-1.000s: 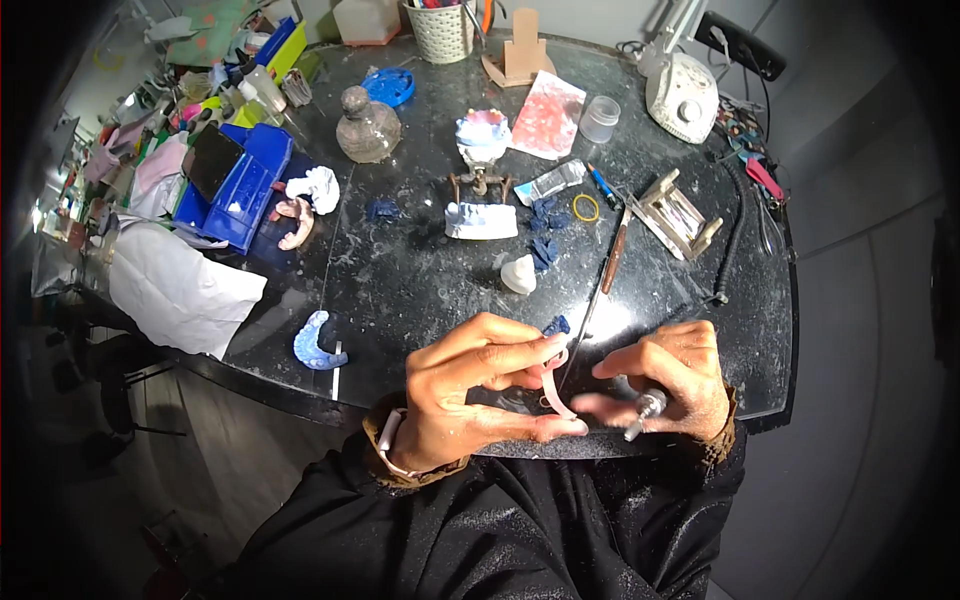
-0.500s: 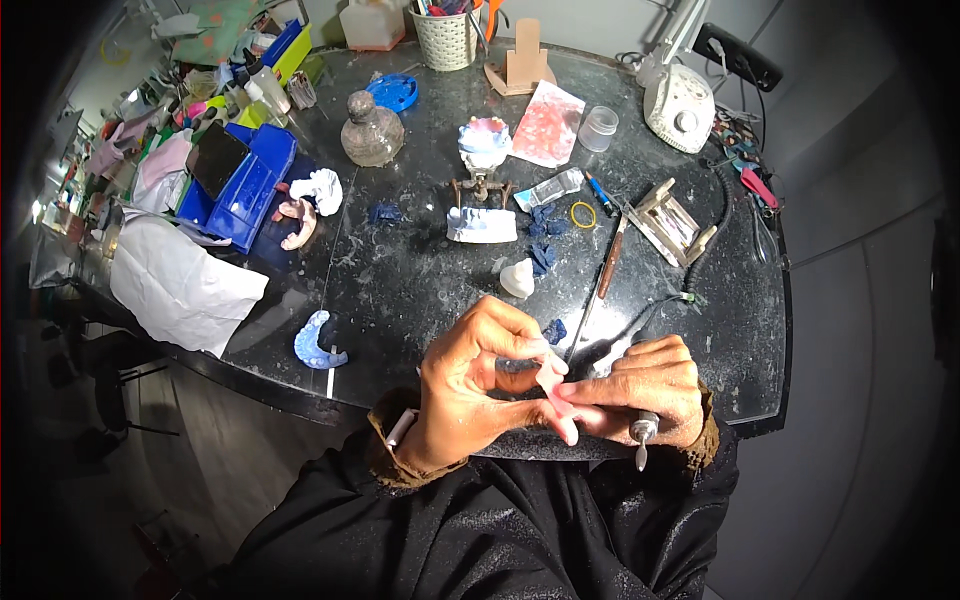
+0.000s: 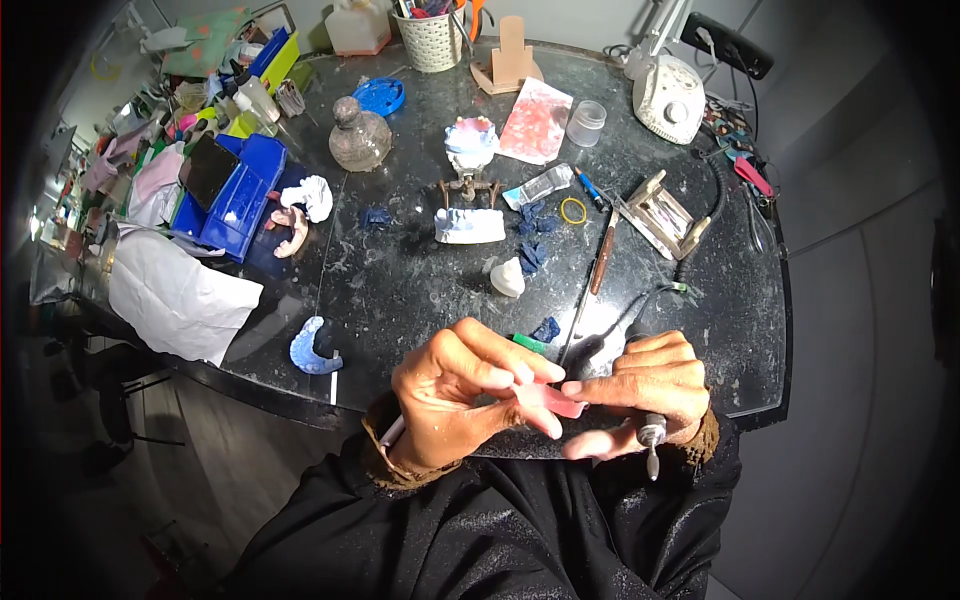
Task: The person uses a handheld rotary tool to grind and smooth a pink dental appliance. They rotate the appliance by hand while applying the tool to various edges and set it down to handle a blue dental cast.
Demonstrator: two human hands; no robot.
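Note:
My left hand (image 3: 435,405) pinches a small, curved pink denture piece (image 3: 553,401) between thumb and fingers, over the front edge of the bench. My right hand (image 3: 665,385) is closed round a metal rotary handpiece (image 3: 651,432), its bur pointing down toward my lap. The right index fingertip is at the right end of the pink piece, while the right thumb is apart from it, lower down. The handpiece's far part is covered by my right hand. Just beyond the left fingers lie a small green block (image 3: 528,342) and a dark blue wax scrap (image 3: 546,329).
An articulator with plaster models (image 3: 470,225) stands mid-bench, behind a white cone-shaped piece (image 3: 508,278). A brown-handled wax knife (image 3: 602,262) lies near my right hand. At left are a blue impression-like arch (image 3: 313,348), white paper (image 3: 180,295) and a blue bin (image 3: 240,200).
The pink piece has turned from upright to more sideways, showing more of its length. My right thumb has come away from it. The green block has come into sight.

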